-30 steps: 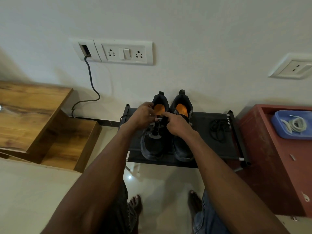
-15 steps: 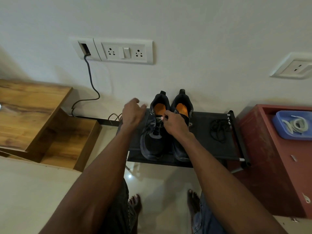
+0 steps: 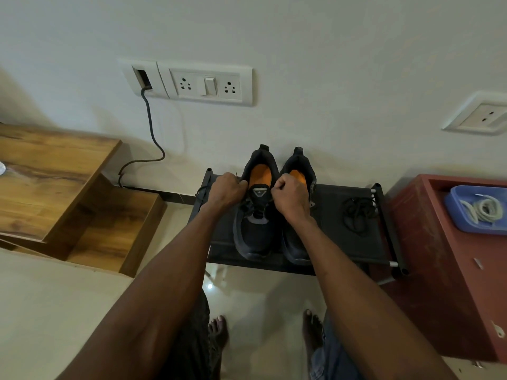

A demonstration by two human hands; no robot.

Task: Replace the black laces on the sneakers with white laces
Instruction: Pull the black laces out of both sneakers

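A low black rack [image 3: 343,250] stands on pale glossy floor tiles [image 3: 247,292] against a white wall [image 3: 329,64]. Two black sneakers [image 3: 253,231] with orange insoles sit side by side on the rack's left half, heels at the back edge by the wall, toes toward the front edge. Both hands are at the left sneaker's throat: the left hand [image 3: 226,192] is fisted, a thin black lace [image 3: 201,192] trailing from it toward the rack's left edge; the right hand [image 3: 290,194] is fisted too, pinching at the eyelets, though what it grips is too small to tell. A loose coil of black lace [image 3: 356,212] lies near the rack's right edge. Right of the rack, a red cabinet [image 3: 439,256] carries a blue tray [image 3: 452,212] holding white laces [image 3: 484,209]. Wooden shelves [image 3: 68,187] stand at left; a cable [image 3: 151,133] hangs from a wall socket panel [image 3: 192,82].
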